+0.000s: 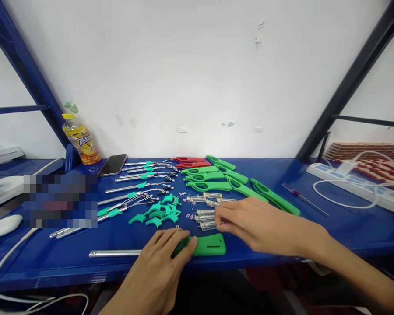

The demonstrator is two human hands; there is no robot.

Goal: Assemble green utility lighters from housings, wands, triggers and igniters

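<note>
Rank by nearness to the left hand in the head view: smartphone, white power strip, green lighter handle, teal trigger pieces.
From the left hand:
1. Green lighter handle: touching, under the fingers.
2. Teal trigger pieces: loose pile just beyond the hand.
3. Smartphone: far left, near the wall.
4. White power strip: far right.

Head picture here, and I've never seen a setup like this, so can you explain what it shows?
There is no robot: these are a person's bare hands, seen by one camera worn on the head, looking forward and down. The left hand holds a green handle with a metal tube. The right hand reaches the small clear cylinders; I can't tell whether it grips one. Also on the blue table are wired tubes, teal pieces, red and green shells, a phone and a drink bottle.
</note>
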